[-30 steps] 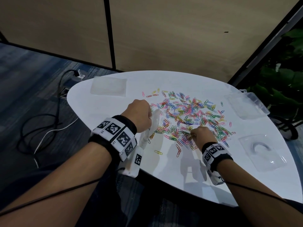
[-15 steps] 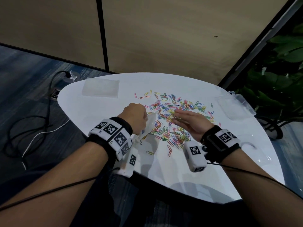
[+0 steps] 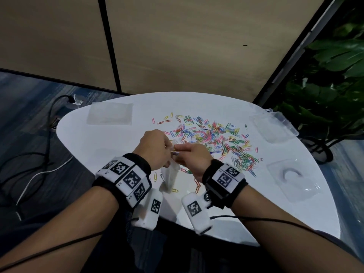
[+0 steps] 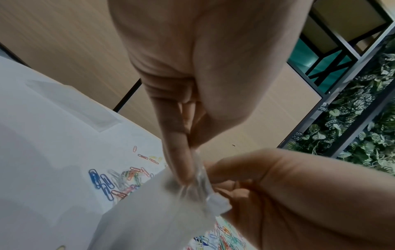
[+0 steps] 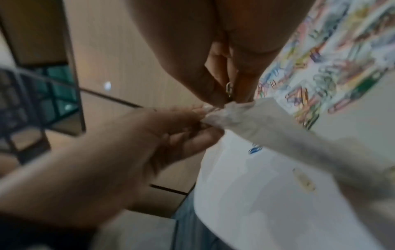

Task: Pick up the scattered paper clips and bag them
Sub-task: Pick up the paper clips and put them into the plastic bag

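Note:
Many coloured paper clips (image 3: 216, 138) lie scattered over the middle of the white table (image 3: 110, 154). My left hand (image 3: 169, 148) pinches the mouth of a small clear bag (image 3: 170, 176), which hangs down above the table's near side. My right hand (image 3: 178, 149) meets it at the bag mouth, pinching a few paper clips. In the left wrist view the left fingertips (image 4: 181, 170) grip the crumpled bag rim (image 4: 205, 191). A clip (image 5: 229, 89) shows between the right fingers in the right wrist view, just above the bag (image 5: 278, 135). A few loose clips (image 3: 197, 184) lie under my hands.
A flat clear packet (image 3: 110, 114) lies at the table's far left. A clear hinged box (image 3: 273, 127) and a clear tray (image 3: 293, 178) sit at the right edge. Cables (image 3: 39, 134) run over the floor on the left; a plant (image 3: 334, 75) stands at right.
My right hand has lifted from the pile with clips and swung left to the bag mouth. The left hand kept its hold on the bag and raised it a little.

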Motion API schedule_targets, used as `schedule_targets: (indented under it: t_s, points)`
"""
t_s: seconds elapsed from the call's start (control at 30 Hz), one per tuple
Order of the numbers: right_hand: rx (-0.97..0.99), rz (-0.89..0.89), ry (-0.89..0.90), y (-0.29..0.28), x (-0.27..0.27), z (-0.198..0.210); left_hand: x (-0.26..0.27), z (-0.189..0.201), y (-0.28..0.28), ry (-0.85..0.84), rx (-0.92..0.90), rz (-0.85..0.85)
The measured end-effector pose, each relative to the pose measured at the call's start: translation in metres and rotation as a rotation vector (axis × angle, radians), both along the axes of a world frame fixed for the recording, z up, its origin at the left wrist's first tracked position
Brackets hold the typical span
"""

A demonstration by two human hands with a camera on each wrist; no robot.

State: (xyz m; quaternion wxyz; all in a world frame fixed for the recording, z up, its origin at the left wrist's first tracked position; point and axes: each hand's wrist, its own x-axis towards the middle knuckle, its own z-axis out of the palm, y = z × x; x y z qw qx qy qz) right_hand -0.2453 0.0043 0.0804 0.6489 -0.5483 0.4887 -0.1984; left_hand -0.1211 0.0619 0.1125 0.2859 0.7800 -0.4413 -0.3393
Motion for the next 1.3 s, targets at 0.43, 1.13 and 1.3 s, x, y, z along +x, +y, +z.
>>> schedule_targets:
  t_s: [0.43,1.13,1.3]
  points:
    - [-0.807,0.472,0.579,0.0,0.002,0.006,0.005,-0.002,0.001,-0.093,-0.031,-0.036]
    - [-0.465,0.574,1.234,-0.065,-0.107,-0.077,0.019,0.006,0.002,-0.129,0.01,-0.032]
    - [-0.629,0.541,1.107,-0.063,-0.083,-0.093,0.023,0.005,0.003,-0.167,0.046,-0.047]
